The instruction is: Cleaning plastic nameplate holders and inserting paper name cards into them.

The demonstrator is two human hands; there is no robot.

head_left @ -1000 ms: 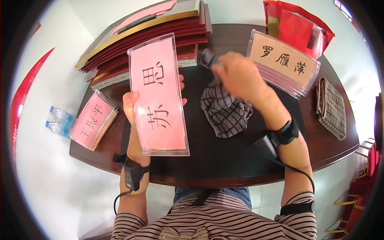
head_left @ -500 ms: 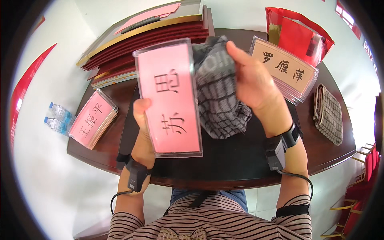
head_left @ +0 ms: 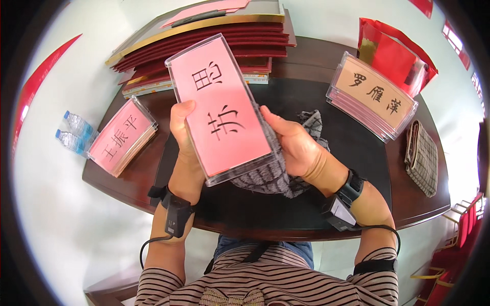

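A clear acrylic name stand (head_left: 219, 120) with a pink card inside is raised over the table, tilted, its written face toward me. My left hand (head_left: 182, 130) grips its left edge, the thumb over the front. At the opposite edge my right hand (head_left: 301, 153) is closed on a grey checked cloth (head_left: 263, 178), thumb along the stand's side. The cloth is bunched behind the stand, which hides much of it and most of the right fingers. Part of the cloth hangs out beyond the right hand.
Stacked name stands lie left (head_left: 122, 137) and right (head_left: 372, 97). Two water bottles (head_left: 76, 132) stand at the left edge. Dark red folders (head_left: 219, 48) are piled at the back. A red bag (head_left: 393, 53) and a folded checked cloth (head_left: 422, 160) occupy the right side of the dark table (head_left: 357, 204).
The name stand has tilted further, its top leaning left. My right hand has come down and inward with the cloth, from beside the stand to behind its right edge.
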